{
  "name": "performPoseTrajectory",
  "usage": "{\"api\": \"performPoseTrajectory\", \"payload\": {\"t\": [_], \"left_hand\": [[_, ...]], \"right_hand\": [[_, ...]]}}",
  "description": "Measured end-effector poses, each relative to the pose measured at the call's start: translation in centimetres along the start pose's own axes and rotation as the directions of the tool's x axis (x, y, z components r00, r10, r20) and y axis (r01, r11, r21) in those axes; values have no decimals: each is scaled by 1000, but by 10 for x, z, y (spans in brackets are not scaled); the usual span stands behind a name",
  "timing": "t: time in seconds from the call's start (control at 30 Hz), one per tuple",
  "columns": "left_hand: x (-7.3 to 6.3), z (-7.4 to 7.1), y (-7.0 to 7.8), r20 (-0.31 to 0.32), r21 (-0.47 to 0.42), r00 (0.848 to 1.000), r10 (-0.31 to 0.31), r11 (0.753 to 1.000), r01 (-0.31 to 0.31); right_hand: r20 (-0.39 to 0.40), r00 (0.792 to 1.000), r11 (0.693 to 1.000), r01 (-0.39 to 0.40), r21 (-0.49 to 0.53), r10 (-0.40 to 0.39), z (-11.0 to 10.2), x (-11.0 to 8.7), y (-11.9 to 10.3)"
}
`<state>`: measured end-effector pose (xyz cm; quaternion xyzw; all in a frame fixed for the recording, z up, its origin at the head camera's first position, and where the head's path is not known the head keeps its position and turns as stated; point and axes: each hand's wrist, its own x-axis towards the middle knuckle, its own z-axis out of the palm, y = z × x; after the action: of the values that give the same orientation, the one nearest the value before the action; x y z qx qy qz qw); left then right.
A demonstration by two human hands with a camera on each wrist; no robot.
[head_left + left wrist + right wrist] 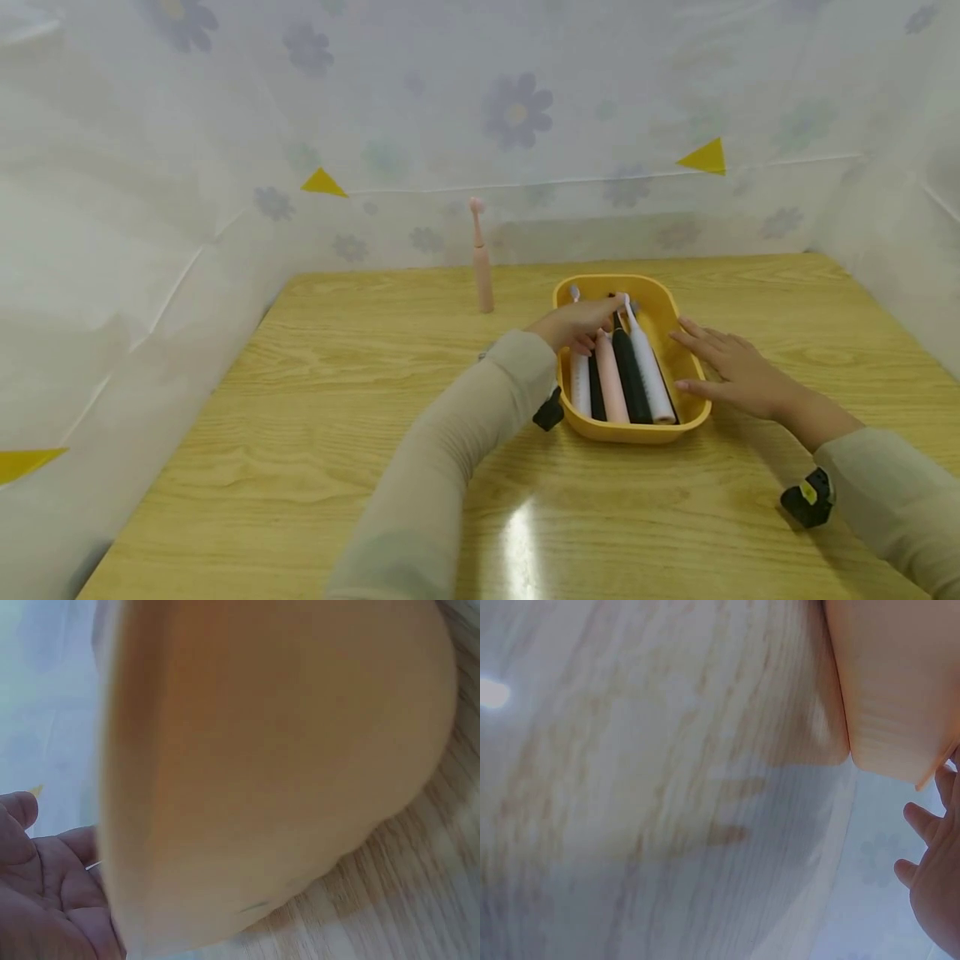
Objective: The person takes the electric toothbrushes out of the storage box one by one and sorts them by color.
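Note:
A yellow plastic basket (633,432) stands on the table. Lying side by side inside it are several electric toothbrushes, among them a pink one (611,379), a black one (632,375) and a white one (651,371). My left hand (581,323) reaches over the basket's left rim, its fingers among the brush heads; I cannot tell whether they pinch a brush. In the left wrist view, the basket wall hides part of that hand (52,900). At the right rim is my right hand (738,371), fingers extended and spread, fingertips right at the edge.
Another pink electric toothbrush (483,279) stands upright on the wooden table (337,400), left of the basket and near the back. Behind the table hangs a white floral sheet (427,108) with yellow tape triangles (705,157). Similar sheeting encloses both sides.

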<state>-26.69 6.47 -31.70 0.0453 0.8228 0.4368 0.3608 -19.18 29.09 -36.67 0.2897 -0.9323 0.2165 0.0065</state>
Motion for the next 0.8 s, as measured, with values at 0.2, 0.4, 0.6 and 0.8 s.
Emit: {"api": "performPoseTrajectory", "payload": {"t": [0.2,0.4,0.6,0.8], "left_hand": [[-3,6,3,-14,94,1000,-24,995,25],[-1,5,0,9,50,1000,-2,999,2],[1,2,-4,23,-32,998,66,997,-65],[0,2,-7,-12,-129,994,113,985,-113]], "right_hand": [[11,1000,1000,-6,8,6,-2,0,-1],[19,1000,1000,4,1,-4,-2,1,-1],[14,1000,1000,15,-12,-15,-2,2,0],[29,1000,1000,14,-16,-13,-4,1,3]]}}
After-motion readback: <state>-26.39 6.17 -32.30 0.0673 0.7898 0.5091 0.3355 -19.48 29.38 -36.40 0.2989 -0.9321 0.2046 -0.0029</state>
